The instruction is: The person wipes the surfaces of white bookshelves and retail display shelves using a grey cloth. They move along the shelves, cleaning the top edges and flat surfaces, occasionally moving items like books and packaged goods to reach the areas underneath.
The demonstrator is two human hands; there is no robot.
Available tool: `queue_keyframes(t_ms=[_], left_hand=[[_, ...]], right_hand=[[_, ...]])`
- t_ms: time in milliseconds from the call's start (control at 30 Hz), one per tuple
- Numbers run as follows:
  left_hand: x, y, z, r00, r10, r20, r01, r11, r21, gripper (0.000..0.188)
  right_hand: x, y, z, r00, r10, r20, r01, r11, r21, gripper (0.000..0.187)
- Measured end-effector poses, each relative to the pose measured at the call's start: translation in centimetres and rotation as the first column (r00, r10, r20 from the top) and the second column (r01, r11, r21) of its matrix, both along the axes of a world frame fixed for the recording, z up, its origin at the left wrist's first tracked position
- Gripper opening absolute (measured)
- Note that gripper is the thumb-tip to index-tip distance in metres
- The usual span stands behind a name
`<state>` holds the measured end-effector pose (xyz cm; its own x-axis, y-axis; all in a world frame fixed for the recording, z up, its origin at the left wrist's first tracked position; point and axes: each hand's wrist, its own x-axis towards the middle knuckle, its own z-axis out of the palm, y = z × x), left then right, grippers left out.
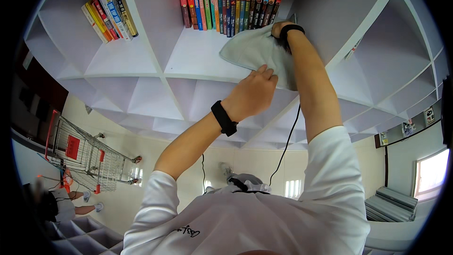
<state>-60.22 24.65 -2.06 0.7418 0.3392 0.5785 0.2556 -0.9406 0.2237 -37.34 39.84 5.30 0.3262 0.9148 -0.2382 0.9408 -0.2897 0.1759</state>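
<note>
A pale grey-green cloth lies over the floor of a white shelf compartment and hangs past its front edge. My left hand is closed, its curled fingers gripping the cloth near that edge. Deeper in, by the right inner wall, my right hand bends down onto the cloth's upper part and is closed on it; its fingertips are largely hidden. Each wrist wears a black band. Just behind the cloth stands a row of books with coloured spines, close to my right hand.
Leaning books fill part of the compartment to the left. White dividers separate the compartments. A wire shopping cart stands on the floor at left, near another person's legs. A black cable hangs below my right arm.
</note>
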Motion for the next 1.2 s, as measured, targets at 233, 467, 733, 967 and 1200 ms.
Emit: queue_keyframes(t_ms=[233, 467, 733, 967, 1200], left_hand=[[1.1, 0.6, 0.2, 0.998, -0.033, -0.044, 0.032, 0.999, -0.012, 0.026], [2.1, 0.9, 0.4, 0.998, -0.069, 0.005, 0.069, 0.989, -0.131, 0.023], [1.1, 0.8, -0.2, 0.995, -0.017, 0.100, 0.033, 0.987, -0.156, 0.020], [-1.4, 0.2, 0.8, 0.995, -0.023, 0.102, 0.053, 0.951, -0.303, 0.020], [-4.7, -1.5, 1.8, 0.994, 0.018, 0.109, 0.008, 0.972, -0.233, 0.021]], right_hand=[[0.8, 1.6, 0.1, 1.000, -0.028, 0.007, 0.029, 0.999, -0.043, 0.048], [0.8, 1.8, 1.2, 0.999, -0.033, 0.015, 0.032, 0.999, 0.014, 0.045], [-0.3, 2.1, 0.7, 0.995, 0.083, 0.045, -0.085, 0.996, 0.030, 0.045], [-0.5, -0.1, -0.7, 0.997, 0.068, 0.031, -0.070, 0.997, 0.039, 0.042], [0.4, -2.2, -3.4, 0.997, -0.026, -0.076, 0.039, 0.985, 0.167, 0.044]])
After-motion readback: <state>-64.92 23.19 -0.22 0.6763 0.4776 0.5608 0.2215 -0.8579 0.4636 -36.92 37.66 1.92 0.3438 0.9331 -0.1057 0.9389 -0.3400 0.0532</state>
